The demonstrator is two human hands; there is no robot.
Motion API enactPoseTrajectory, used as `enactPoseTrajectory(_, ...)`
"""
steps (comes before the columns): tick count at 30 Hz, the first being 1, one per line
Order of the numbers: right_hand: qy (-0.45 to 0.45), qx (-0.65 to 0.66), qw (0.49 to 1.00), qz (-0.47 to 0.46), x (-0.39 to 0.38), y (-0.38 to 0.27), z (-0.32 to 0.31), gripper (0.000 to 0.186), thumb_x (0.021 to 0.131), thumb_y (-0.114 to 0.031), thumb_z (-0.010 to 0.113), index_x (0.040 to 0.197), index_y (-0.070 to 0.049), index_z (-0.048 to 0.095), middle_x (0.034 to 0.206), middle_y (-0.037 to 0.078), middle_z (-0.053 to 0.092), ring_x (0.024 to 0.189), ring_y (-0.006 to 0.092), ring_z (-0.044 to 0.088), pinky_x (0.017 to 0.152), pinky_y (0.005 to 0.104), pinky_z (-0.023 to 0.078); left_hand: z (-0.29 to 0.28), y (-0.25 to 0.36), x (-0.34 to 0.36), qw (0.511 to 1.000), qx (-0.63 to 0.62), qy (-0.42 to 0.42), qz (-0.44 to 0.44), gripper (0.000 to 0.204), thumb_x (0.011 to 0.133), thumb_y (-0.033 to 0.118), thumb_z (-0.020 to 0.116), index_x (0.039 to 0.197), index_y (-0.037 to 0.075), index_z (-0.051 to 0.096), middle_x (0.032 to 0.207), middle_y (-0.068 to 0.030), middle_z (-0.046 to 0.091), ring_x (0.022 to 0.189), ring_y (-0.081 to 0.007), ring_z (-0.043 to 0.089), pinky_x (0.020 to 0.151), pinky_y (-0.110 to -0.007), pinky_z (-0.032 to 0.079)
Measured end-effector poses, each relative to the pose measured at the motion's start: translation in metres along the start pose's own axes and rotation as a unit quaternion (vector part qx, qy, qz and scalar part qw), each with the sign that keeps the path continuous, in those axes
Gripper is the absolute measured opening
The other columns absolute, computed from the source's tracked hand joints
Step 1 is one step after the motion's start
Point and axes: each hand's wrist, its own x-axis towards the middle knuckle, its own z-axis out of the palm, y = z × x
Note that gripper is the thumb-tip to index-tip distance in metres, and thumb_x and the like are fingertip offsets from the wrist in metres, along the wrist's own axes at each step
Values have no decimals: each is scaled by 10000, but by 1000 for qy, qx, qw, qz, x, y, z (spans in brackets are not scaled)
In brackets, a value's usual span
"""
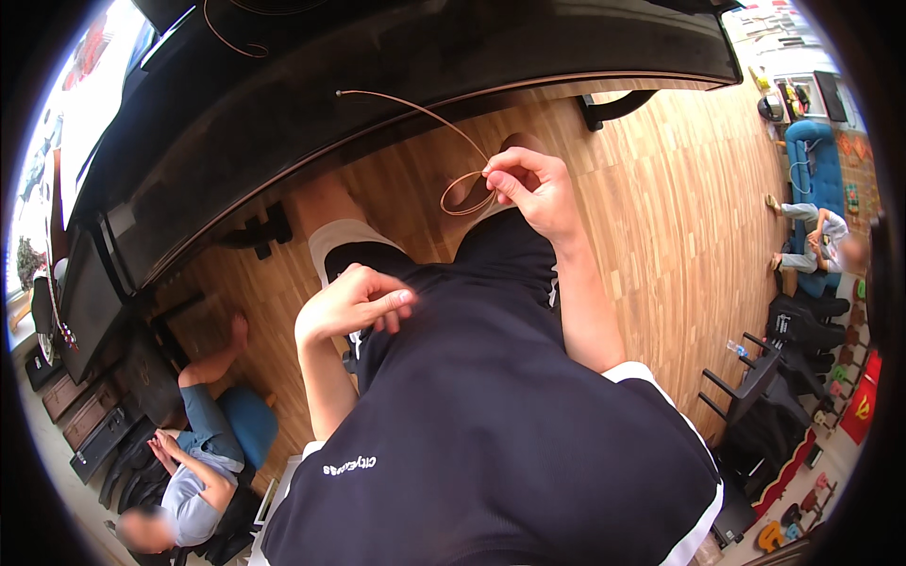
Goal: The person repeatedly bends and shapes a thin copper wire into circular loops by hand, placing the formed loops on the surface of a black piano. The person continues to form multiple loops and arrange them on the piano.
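Observation:
Between the thumb and fingers of my right hand is a thin copper-coloured guitar string. Part of it is looped into a small coil below the fingertips. Its free length arcs up and left, ending in a small ball over the front edge of the black desk. My left hand hovers above my lap, fingers loosely bent and apart, with nothing visible in it. Slight blur softens its fingertips.
Another thin copper-coloured string lies on the desk. A seated person is at lower left, near several dark cases. Another person sits on a blue sofa at far right. Black chairs stand on the wooden floor's right side.

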Motion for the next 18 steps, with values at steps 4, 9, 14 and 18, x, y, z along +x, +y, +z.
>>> enactPoseTrajectory(4,-1,-4,1000,-11,-2,-3,0,67,888,-68,708,930,-16,698,796,17,678,694,64,612,632,206,499,20,24,26,954,-21,225,198,221,891,75,676,1085,-30,668,943,-97,683,795,-145,676,674,-252,542)
enactPoseTrajectory(9,-24,-14,999,-24,-4,-10,-2,80,858,-36,729,921,-13,685,844,32,688,734,84,633,670,221,515,25,30,76,915,-17,266,303,150,909,26,636,1051,-11,669,990,-76,669,837,-119,663,703,-231,527)
enactPoseTrajectory(14,-19,-62,995,-79,-7,-15,-11,140,813,-4,760,927,-16,681,875,36,686,750,100,643,710,232,524,27,32,90,893,-65,318,311,143,986,105,585,951,-14,657,889,-47,674,799,-100,640,656,-215,472)
enactPoseTrajectory(18,-66,-68,991,-91,-8,-21,-21,162,802,-29,774,923,-7,668,832,30,629,764,103,606,714,236,505,26,40,87,887,-117,320,312,162,995,108,568,950,-26,647,814,-38,648,750,-93,613,663,-213,464)
